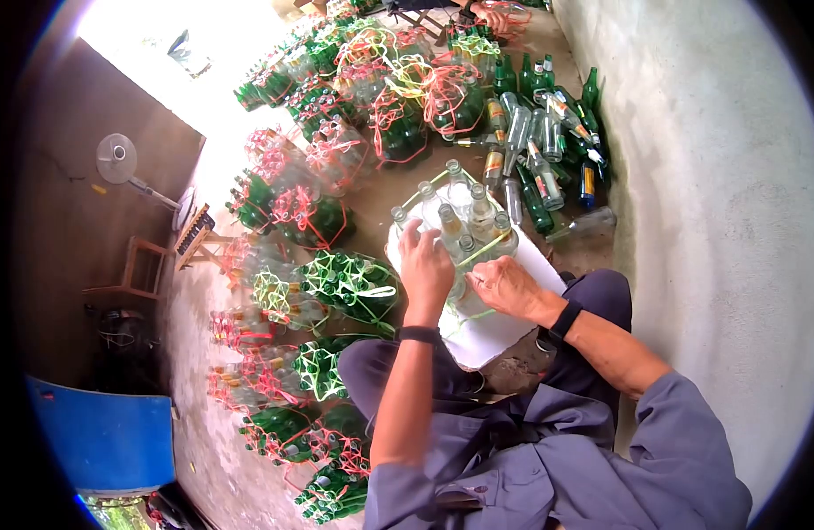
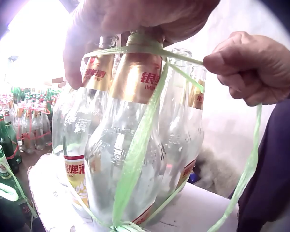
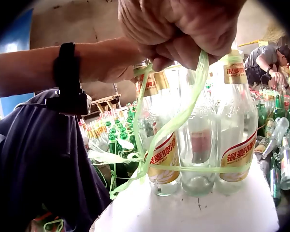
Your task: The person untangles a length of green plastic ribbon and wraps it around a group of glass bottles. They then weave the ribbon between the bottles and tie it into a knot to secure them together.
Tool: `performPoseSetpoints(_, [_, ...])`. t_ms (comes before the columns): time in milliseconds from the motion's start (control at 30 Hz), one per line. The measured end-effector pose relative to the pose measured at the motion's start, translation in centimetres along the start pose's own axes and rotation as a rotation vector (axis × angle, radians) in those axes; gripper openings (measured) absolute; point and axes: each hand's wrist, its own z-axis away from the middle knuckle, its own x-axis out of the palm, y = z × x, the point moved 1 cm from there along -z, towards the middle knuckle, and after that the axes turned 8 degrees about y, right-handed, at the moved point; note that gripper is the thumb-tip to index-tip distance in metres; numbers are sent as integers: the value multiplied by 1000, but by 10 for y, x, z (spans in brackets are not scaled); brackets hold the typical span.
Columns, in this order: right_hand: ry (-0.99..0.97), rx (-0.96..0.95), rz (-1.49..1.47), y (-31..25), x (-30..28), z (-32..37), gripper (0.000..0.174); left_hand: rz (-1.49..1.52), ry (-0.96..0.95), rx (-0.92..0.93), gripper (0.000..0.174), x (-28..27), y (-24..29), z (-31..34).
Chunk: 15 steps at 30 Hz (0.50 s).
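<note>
Several clear glass bottles (image 1: 449, 221) stand upright in a cluster on a white board (image 1: 486, 340), with pale green strapping (image 2: 135, 164) around their lower bodies and across their necks. My left hand (image 1: 427, 265) (image 2: 140, 17) is over the near bottles, its fingers bent down around the necks with gold foil (image 2: 135, 77); its fingertips are partly hidden. To its right, my right hand (image 1: 508, 284) (image 2: 256, 65) pinches the green strap drawn out from the necks, and a loose length hangs below. In the right wrist view, that strap (image 3: 176, 121) loops down in front of the bottles.
Bundles of green and clear bottles (image 1: 350, 283) tied with red and green strapping cover the floor to the left and ahead. Loose bottles (image 1: 548, 141) lie by the wall (image 1: 707, 221) at right. Another person (image 3: 268, 63) works beyond. A fan (image 1: 117, 157) stands at left.
</note>
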Motion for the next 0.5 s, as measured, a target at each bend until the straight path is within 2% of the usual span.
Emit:
performPoseSetpoints(67, [2,13,31,2,2,-1,21,75,0,19,12,-2,0,0])
performPoseSetpoints(133, [7,28,61,3,2,-4,22,77,-21,42,11,-4,-1,-2])
performPoseSetpoints(500, [70,69,42,10,8,-10,25,-74,-113,153,21,-17,5,4])
